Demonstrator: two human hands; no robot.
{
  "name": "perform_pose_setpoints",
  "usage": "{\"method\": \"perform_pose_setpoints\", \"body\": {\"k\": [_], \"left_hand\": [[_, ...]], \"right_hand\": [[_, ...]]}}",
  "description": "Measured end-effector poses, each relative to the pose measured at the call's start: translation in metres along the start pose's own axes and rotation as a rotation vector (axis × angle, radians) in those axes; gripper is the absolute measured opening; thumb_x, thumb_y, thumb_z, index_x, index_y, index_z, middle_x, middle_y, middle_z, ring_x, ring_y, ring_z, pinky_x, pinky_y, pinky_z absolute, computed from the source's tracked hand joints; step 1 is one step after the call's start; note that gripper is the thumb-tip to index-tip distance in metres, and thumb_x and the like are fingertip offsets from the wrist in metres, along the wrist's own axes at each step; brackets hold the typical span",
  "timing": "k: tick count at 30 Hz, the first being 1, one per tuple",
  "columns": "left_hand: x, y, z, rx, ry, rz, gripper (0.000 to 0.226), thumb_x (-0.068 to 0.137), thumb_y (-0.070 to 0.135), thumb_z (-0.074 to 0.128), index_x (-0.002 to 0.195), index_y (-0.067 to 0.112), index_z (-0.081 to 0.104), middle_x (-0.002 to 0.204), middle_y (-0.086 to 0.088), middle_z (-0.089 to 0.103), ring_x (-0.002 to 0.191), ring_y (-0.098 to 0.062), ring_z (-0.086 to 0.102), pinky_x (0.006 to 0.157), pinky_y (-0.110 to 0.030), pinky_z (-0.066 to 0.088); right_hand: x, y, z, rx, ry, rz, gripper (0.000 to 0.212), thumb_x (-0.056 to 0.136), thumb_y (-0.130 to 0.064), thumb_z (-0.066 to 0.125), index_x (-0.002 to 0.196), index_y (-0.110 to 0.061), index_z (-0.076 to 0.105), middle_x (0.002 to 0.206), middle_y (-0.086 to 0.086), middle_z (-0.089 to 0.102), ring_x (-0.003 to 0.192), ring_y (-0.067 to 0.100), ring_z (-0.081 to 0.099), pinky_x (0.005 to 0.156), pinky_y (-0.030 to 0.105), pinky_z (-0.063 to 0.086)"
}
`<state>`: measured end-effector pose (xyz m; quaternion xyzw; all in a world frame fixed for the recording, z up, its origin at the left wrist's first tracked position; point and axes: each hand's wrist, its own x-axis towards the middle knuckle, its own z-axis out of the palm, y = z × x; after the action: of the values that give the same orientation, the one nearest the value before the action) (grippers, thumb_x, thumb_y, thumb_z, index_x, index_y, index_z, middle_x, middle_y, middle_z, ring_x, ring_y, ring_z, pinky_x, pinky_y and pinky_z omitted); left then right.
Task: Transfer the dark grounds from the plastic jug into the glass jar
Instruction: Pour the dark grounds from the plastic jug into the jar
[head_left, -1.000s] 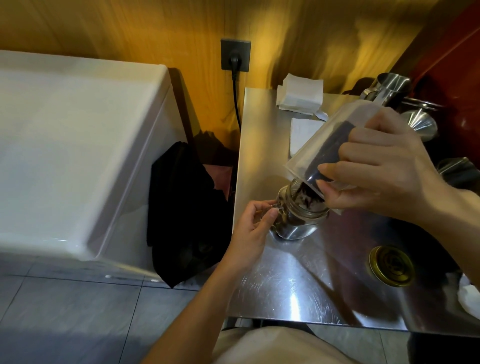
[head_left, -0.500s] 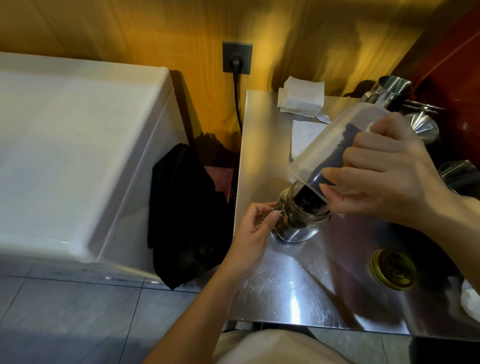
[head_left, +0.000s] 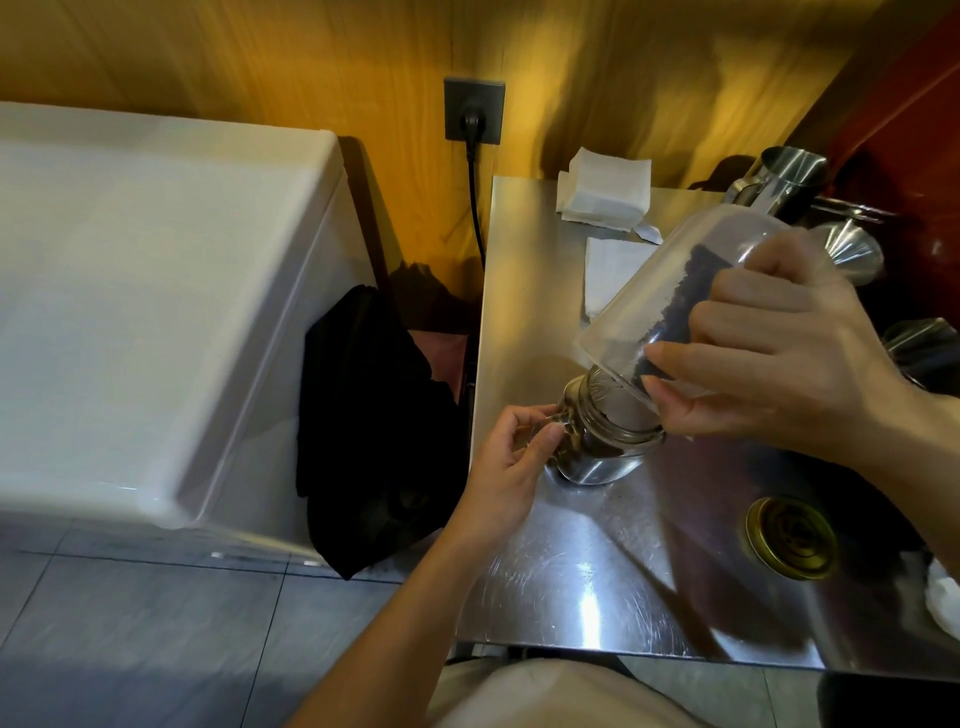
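Head view: right hand (head_left: 769, 358) clamped around plastic jug (head_left: 670, 291), tipped steeply, mouth over glass jar (head_left: 602, 441). Dark grounds (head_left: 680, 306) streaked along jug's inner wall, more heaped inside jar. Left hand (head_left: 511, 457) pinching jar handle. Jar standing on steel counter (head_left: 571, 571), gold lid (head_left: 792, 538) near, apart.

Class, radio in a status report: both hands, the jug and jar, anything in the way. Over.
Right hand tilting clear plastic jug, dark grounds inside. Left hand on glass jar handle. Gold lid aside, nothing blocking.
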<state>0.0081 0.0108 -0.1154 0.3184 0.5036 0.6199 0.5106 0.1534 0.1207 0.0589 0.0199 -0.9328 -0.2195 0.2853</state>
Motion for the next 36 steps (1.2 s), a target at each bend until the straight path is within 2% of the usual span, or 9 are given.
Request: {"method": "perform_pose_setpoints", "body": {"k": [2,6,10,16,19,26,29,36], "left_hand": [[0.000,0.000,-0.001,0.003,-0.015,-0.001,0.005,0.087,0.030,0.060,0.088,0.025,0.060,0.108,0.007,0.066,0.099,-0.003,0.063,0.080,-0.016,0.050],[-0.001,0.004,0.000,0.011,-0.027,0.004,0.019,0.081,0.036,0.059,0.089,0.020,0.058,0.111,0.004,0.063,0.098,-0.001,0.063,0.081,-0.016,0.050],[0.000,0.004,0.000,0.042,-0.033,-0.002,0.008,0.087,0.026,0.057,0.090,0.018,0.057,0.111,0.002,0.063,0.098,0.000,0.062,0.082,-0.016,0.050],[-0.001,0.005,0.000,0.051,-0.037,-0.009,0.003,0.093,0.010,0.053,0.092,0.013,0.055,0.109,0.002,0.061,0.091,0.006,0.062,0.077,-0.012,0.049],[-0.001,0.006,0.000,0.057,-0.038,-0.009,0.003,0.093,0.010,0.052,0.093,0.011,0.054,0.109,0.002,0.061,0.091,0.007,0.062,0.078,-0.012,0.049],[-0.002,0.009,0.001,0.069,-0.027,-0.011,0.004,0.093,0.013,0.054,0.092,0.016,0.055,0.107,0.004,0.061,0.090,0.007,0.061,0.078,-0.012,0.049],[-0.002,0.009,0.001,0.060,-0.021,-0.004,0.007,0.093,0.011,0.053,0.090,0.017,0.055,0.108,0.004,0.061,0.090,0.008,0.061,0.077,-0.011,0.048],[0.000,0.006,0.001,0.046,-0.016,-0.008,0.005,0.093,0.012,0.053,0.091,0.015,0.055,0.110,0.000,0.061,0.090,0.004,0.062,0.078,-0.014,0.049]], "right_hand": [[0.000,-0.002,0.001,-0.017,0.006,-0.020,0.027,0.081,-0.012,0.062,0.055,-0.003,0.065,0.043,0.007,0.047,0.040,0.023,0.046,0.055,0.033,0.038],[-0.003,-0.005,0.001,0.002,0.012,-0.025,0.027,0.085,-0.013,0.057,0.062,-0.002,0.066,0.043,0.006,0.050,0.039,0.022,0.048,0.058,0.034,0.034],[-0.002,-0.006,0.001,0.003,0.043,-0.023,0.018,0.091,-0.013,0.050,0.076,-0.004,0.053,0.043,0.007,0.052,0.039,0.021,0.049,0.061,0.033,0.032],[-0.003,-0.006,0.002,-0.008,0.033,-0.014,0.022,0.084,-0.012,0.058,0.064,-0.003,0.063,0.043,0.007,0.050,0.038,0.022,0.047,0.057,0.033,0.043],[-0.002,-0.005,0.002,-0.017,0.040,-0.026,0.016,0.084,-0.013,0.060,0.070,-0.005,0.056,0.043,0.007,0.048,0.040,0.022,0.046,0.057,0.033,0.038],[0.001,-0.006,-0.001,-0.033,0.013,-0.052,0.016,0.080,-0.010,0.062,0.066,-0.004,0.058,0.043,0.006,0.046,0.039,0.022,0.046,0.057,0.033,0.036],[0.000,-0.011,-0.005,-0.049,-0.015,-0.094,0.018,0.075,-0.009,0.067,0.057,-0.005,0.065,0.044,0.006,0.048,0.040,0.022,0.048,0.058,0.035,0.035],[0.006,-0.008,-0.015,-0.021,-0.040,-0.106,0.019,0.075,-0.007,0.069,0.056,-0.005,0.066,0.044,0.006,0.049,0.039,0.022,0.047,0.056,0.036,0.036]]}}
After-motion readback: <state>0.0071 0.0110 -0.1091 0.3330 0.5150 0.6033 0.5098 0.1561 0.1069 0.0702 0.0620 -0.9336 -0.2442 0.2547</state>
